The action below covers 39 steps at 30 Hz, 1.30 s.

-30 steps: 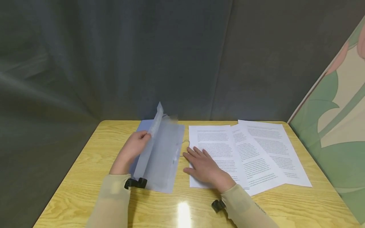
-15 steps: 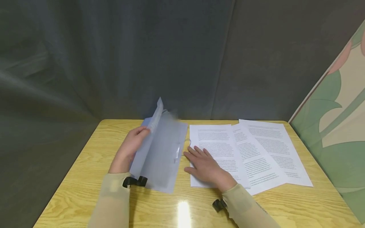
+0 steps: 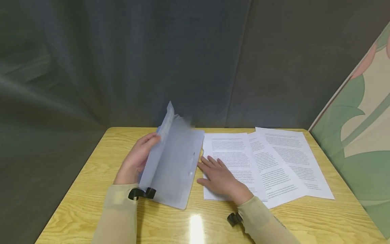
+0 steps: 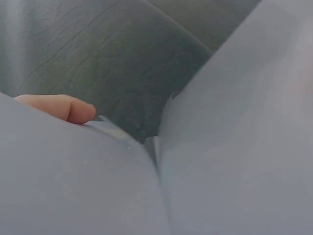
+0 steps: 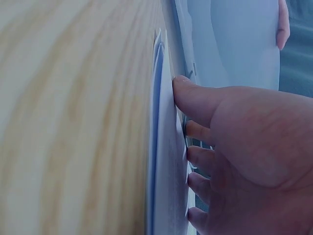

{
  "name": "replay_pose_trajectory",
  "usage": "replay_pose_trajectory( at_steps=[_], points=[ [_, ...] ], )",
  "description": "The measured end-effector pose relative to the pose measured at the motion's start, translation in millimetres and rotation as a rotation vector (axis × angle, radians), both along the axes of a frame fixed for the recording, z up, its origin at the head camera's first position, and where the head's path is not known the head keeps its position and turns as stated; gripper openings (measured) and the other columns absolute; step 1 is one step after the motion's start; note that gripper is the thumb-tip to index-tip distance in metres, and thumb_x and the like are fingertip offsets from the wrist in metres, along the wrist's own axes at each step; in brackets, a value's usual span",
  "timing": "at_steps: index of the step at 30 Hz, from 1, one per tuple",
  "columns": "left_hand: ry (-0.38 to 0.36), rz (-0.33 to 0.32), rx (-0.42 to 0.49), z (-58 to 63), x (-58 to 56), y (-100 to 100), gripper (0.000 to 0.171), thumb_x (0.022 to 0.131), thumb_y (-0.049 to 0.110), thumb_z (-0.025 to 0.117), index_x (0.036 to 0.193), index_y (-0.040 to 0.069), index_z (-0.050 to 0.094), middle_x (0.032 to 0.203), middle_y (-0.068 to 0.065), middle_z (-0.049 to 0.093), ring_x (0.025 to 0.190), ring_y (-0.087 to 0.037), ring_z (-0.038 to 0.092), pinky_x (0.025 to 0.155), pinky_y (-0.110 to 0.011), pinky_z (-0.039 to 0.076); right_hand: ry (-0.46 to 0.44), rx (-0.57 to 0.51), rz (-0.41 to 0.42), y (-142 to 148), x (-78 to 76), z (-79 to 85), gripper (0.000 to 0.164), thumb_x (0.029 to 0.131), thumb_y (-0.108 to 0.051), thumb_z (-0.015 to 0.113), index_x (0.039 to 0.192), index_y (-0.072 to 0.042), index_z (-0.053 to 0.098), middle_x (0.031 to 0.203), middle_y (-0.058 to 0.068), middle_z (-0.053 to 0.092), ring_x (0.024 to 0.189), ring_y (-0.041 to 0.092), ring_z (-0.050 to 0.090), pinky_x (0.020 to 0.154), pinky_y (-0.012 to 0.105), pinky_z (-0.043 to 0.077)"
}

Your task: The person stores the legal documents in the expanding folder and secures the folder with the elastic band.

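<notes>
Your left hand (image 3: 137, 154) pinches the raised cover (image 3: 157, 154) of the translucent folder (image 3: 179, 167), thumb over its edge; the folder lies on the left part of the table (image 3: 91, 176), inner face exposed. Over the last second, the folder has shifted slightly to your right and the cover has come up a little, so its far right corner now reaches the leftmost printed sheet (image 3: 230, 147); whether they touch cannot be told. In my judgement, this leaves the inside accessible and the gap narrower. Your right hand (image 3: 220, 179) is unmoved, fingers spread and extended, resting on that sheet and gripping nothing. The middle sheet (image 3: 277, 178) and rightmost sheet (image 3: 290, 149) overlap beside it. All three carry lines of print too small to read; marks on your right sleeve (image 3: 262, 220) are likewise illegible, and no brand or label is found
</notes>
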<state>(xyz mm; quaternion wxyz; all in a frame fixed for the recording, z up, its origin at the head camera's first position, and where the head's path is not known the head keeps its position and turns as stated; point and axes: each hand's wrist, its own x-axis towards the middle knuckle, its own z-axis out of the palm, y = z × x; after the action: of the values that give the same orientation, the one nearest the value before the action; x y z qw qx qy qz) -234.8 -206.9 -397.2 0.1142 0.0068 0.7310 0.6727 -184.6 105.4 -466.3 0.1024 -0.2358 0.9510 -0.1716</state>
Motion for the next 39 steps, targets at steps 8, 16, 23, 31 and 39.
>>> replay_pose_trajectory(
  at_steps=[8,16,23,31,39],
  points=[
    [0.146,0.103,-0.061,-4.9,-0.2,19,0.043,0.116,0.029,0.052,0.142,-0.005,0.059,0.154,-0.020,0.048,0.148,-0.036,0.037,0.125,-0.063,0.024,0.002,-0.019,0.003,0,1.3,0.9,0.065,0.112,-0.042,0.064,0.168,-0.012,0.047,0.179,0.011,0.030,0.167,0.038,0.020,0.133,0.060,0.011],
    [0.153,0.108,-0.085,-2.8,3.3,22,0.041,0.116,0.033,0.051,0.137,-0.001,0.062,0.144,-0.017,0.052,0.137,-0.032,0.042,0.116,-0.061,0.031,0.032,-0.058,-0.007,-1,3.7,4.2,0.065,0.109,-0.039,0.070,0.163,-0.007,0.053,0.175,0.015,0.037,0.164,0.041,0.028,0.131,0.062,0.016],
    [0.140,0.116,-0.039,-6.1,0.4,23,0.041,0.116,0.033,0.050,0.139,0.000,0.058,0.145,-0.018,0.049,0.138,-0.035,0.040,0.117,-0.064,0.029,0.082,-0.098,-0.057,5,8.7,13.9,0.061,0.107,-0.031,0.073,0.159,-0.005,0.056,0.170,0.018,0.046,0.161,0.041,0.034,0.131,0.060,0.020],
    [0.132,0.161,-0.028,-10.7,0.7,34,0.045,0.115,0.033,0.051,0.148,0.002,0.055,0.139,-0.018,0.054,0.117,-0.029,0.049,0.095,-0.046,0.044,0.198,-0.080,-0.096,22,12.2,20.2,0.055,0.107,-0.027,0.074,0.155,-0.003,0.060,0.162,0.021,0.055,0.157,0.043,0.041,0.129,0.059,0.026],
    [0.122,0.165,-0.023,-9.3,1.6,32,0.048,0.114,0.031,0.053,0.151,0.001,0.054,0.134,-0.016,0.055,0.108,-0.023,0.049,0.093,-0.041,0.044,0.299,-0.104,-0.136,43,18.5,26.2,0.048,0.106,-0.024,0.076,0.148,-0.002,0.065,0.152,0.023,0.063,0.148,0.046,0.050,0.125,0.061,0.034]
  ],
)
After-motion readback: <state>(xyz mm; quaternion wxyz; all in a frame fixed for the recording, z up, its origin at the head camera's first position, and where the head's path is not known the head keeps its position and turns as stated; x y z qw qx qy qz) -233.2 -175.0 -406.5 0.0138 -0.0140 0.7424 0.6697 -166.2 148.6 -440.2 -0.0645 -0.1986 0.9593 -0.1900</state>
